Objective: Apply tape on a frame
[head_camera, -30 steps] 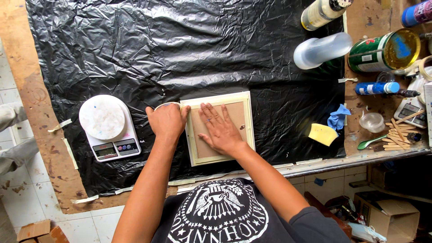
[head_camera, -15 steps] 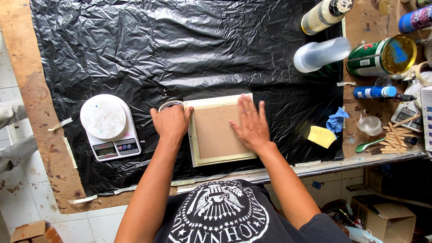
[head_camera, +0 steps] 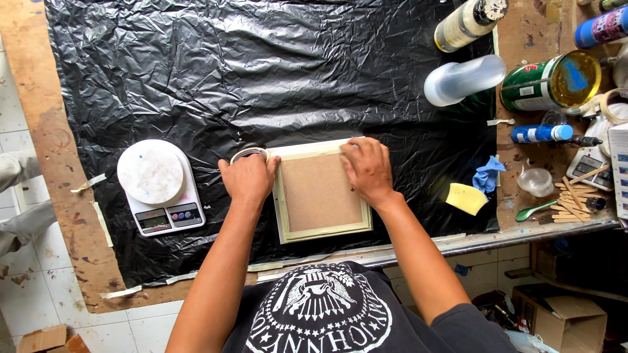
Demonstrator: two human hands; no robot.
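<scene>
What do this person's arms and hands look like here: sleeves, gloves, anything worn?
Both arms are bare from the short sleeves of a dark T-shirt with a white round print. The left hand and right hand wear no gloves; no watch or rings show.

Head camera, looking straight down from above the bench

Only 1 view here, worn on the person's head and aimed steeply down, so the black plastic sheet (head_camera: 261,72) fills most of the picture. It sits far enough up to take in the whole width of the bench, from the scale (head_camera: 160,186) on one side to the cluttered tins on the other, with the floor tiles along the near edge.
</scene>
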